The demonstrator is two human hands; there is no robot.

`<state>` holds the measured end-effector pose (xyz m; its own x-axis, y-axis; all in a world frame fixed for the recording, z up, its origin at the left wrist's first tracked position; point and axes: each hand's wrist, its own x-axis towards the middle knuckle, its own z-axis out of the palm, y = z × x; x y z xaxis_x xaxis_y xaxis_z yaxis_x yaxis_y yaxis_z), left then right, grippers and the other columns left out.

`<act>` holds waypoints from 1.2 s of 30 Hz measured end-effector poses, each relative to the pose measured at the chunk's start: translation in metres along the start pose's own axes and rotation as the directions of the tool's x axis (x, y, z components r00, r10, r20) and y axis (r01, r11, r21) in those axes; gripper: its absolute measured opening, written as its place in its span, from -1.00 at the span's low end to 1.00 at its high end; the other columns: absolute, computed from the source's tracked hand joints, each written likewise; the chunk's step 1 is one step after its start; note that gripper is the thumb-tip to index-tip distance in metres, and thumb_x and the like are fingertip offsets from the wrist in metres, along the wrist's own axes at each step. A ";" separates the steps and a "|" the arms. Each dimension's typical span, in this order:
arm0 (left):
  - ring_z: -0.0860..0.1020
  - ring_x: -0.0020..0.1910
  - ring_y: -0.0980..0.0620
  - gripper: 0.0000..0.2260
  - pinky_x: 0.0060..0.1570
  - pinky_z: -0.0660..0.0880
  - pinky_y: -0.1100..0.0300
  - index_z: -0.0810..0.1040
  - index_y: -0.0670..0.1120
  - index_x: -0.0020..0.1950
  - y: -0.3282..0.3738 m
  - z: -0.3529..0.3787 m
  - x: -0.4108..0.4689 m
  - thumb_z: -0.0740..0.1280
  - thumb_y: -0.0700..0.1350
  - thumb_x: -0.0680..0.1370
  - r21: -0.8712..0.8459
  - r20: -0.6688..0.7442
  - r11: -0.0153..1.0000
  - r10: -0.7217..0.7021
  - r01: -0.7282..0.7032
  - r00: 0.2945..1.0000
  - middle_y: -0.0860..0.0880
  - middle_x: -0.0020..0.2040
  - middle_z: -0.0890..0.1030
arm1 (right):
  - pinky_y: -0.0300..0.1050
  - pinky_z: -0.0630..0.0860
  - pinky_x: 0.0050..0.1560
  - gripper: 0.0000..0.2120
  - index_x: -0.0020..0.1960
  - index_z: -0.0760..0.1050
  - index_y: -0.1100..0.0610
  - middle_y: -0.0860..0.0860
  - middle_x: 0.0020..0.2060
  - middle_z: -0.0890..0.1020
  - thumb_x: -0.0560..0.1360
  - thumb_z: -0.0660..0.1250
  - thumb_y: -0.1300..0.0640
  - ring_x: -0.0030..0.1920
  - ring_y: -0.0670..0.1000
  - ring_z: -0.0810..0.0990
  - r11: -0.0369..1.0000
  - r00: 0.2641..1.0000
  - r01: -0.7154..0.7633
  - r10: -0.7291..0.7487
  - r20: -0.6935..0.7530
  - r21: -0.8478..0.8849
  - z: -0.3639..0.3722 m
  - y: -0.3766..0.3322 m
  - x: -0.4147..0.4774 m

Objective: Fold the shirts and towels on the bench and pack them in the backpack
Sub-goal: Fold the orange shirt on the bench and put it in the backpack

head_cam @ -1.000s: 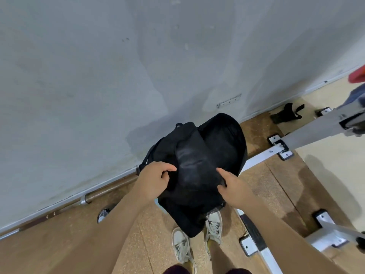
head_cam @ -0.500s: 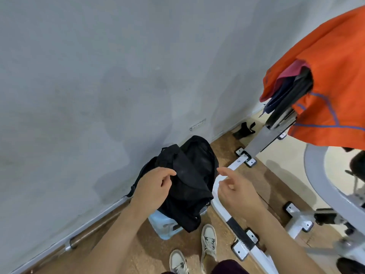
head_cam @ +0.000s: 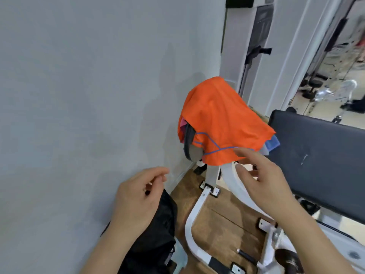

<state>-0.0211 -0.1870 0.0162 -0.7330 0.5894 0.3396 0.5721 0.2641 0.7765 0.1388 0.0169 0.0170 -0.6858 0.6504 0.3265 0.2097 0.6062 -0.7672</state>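
Head view: an orange shirt [head_cam: 223, 119] with thin blue piping hangs draped over the far end of the bench [head_cam: 316, 155], covering that end like a hood. Its hem falls below the bench's padded top. From under its left edge peek a strip of pink cloth [head_cam: 183, 123] and a dark grey cloth [head_cam: 189, 139]. A corner of blue towel [head_cam: 273, 144] shows under its right edge, against the bench pad. The black backpack [head_cam: 156, 234] sits on the floor to the left of the bench, close by the grey wall [head_cam: 79, 95]; whether its mouth is open cannot be told. Something pale blue [head_cam: 180, 254] lies at its lower right side.

The bench has a dark padded top and a white metal frame [head_cam: 194, 214], whose curved tube runs down between the backpack and the pad. Brown wooden floor [head_cam: 223, 220] shows beneath the frame. Beyond the bench's far end stands a dark doorway or panel [head_cam: 256, 36].

The 2 hands are both bare and hold nothing. The left hand [head_cam: 138, 196] hovers just above the backpack, left of the bench, its fingers loosely curled with the thumb near the forefinger. The right hand [head_cam: 262, 178] is stretched toward the bench's draped end, fingers straight and spread. Its forefinger tip overlaps the orange shirt's hem, though whether it touches cannot be told.
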 end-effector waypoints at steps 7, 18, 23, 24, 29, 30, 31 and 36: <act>0.56 -0.10 0.23 -0.81 -0.13 0.46 0.36 0.65 0.15 -0.05 0.079 0.133 0.033 0.31 -0.12 0.53 0.057 0.066 0.980 0.185 -0.189 0.980 0.24 -0.09 0.63 | -0.35 0.48 -0.07 -0.58 0.13 0.37 -0.35 -0.26 0.07 0.56 0.57 0.26 0.20 0.00 -0.27 0.54 0.955 0.976 -0.220 0.217 0.038 0.200 -0.111 0.078 0.006; 0.24 0.36 -0.07 -0.68 0.17 0.39 0.05 0.48 0.12 0.33 0.102 0.303 0.080 0.26 -0.03 0.57 0.579 0.481 0.737 0.038 -0.349 0.876 -0.03 0.36 0.33 | -0.04 0.57 0.07 -0.48 0.46 0.31 -0.09 0.00 0.34 0.48 0.58 0.22 0.30 0.26 0.01 0.52 0.497 0.780 -0.610 0.512 0.359 0.617 -0.143 0.180 0.047; 0.01 0.52 -0.17 -0.48 0.37 0.16 -0.09 0.14 0.09 0.54 0.083 0.327 0.094 0.19 -0.08 0.59 0.827 0.455 0.434 -0.145 -0.357 0.878 -0.12 0.58 -0.06 | -0.09 0.60 -0.03 -0.31 0.51 0.16 -0.13 0.07 0.23 0.53 0.54 0.26 0.38 0.21 0.06 0.56 0.369 0.756 -0.636 0.473 0.452 0.677 -0.125 0.188 0.073; 0.01 0.53 -0.16 -0.46 0.40 0.13 -0.08 0.08 0.02 0.56 0.077 0.326 0.095 0.16 -0.09 0.60 0.835 0.449 0.411 -0.126 -0.365 0.885 -0.10 0.60 -0.08 | -0.08 0.61 -0.02 -0.28 0.52 0.12 -0.13 0.06 0.20 0.53 0.53 0.26 0.39 0.21 0.07 0.56 0.366 0.755 -0.639 0.464 0.463 0.677 -0.121 0.189 0.078; 0.46 0.21 0.18 -0.65 0.14 0.33 0.39 0.51 -0.01 0.34 0.078 0.293 0.095 0.34 -0.14 0.55 0.409 0.199 0.898 0.084 -0.161 0.976 0.07 0.27 0.55 | -0.12 0.58 -0.07 -0.33 0.44 0.20 -0.20 0.02 0.22 0.48 0.53 0.27 0.38 0.16 0.05 0.57 0.413 0.783 -0.608 0.457 0.422 0.679 -0.108 0.186 0.098; 0.54 0.05 0.20 -0.75 0.03 0.39 0.41 0.61 0.04 0.19 0.086 0.282 0.100 0.37 -0.16 0.54 0.257 0.077 0.966 0.020 -0.039 0.997 0.13 0.08 0.63 | -0.15 0.57 -0.10 -0.36 0.41 0.23 -0.19 0.00 0.16 0.52 0.53 0.26 0.38 0.12 0.02 0.58 0.443 0.795 -0.594 0.449 0.407 0.671 -0.105 0.185 0.102; 0.59 -0.05 0.15 -0.80 -0.01 0.47 0.34 0.65 0.09 0.05 0.093 0.272 0.106 0.38 -0.19 0.53 0.098 0.000 0.992 -0.076 0.076 0.997 0.14 -0.06 0.66 | -0.18 0.56 -0.14 -0.37 0.40 0.25 -0.19 0.01 0.10 0.54 0.53 0.26 0.38 0.06 0.00 0.59 0.488 0.811 -0.576 0.439 0.387 0.656 -0.102 0.183 0.107; 0.53 -0.31 -0.15 -0.72 -0.31 0.51 -0.02 0.62 0.02 -0.08 0.118 0.222 0.156 0.19 -0.28 0.63 -0.436 -0.041 0.874 -0.257 0.214 0.965 -0.13 -0.29 0.58 | -0.11 0.51 -0.23 -0.34 0.34 0.25 -0.26 0.17 -0.20 0.55 0.46 0.28 0.36 -0.20 0.07 0.52 0.708 0.871 -0.487 0.354 0.340 0.511 -0.081 0.167 0.139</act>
<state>0.0132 0.1053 0.0429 -0.8699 0.4699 0.1498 0.1823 0.0240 0.9830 0.1347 0.2460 -0.0209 -0.7605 0.6254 -0.1750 0.1267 -0.1214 -0.9845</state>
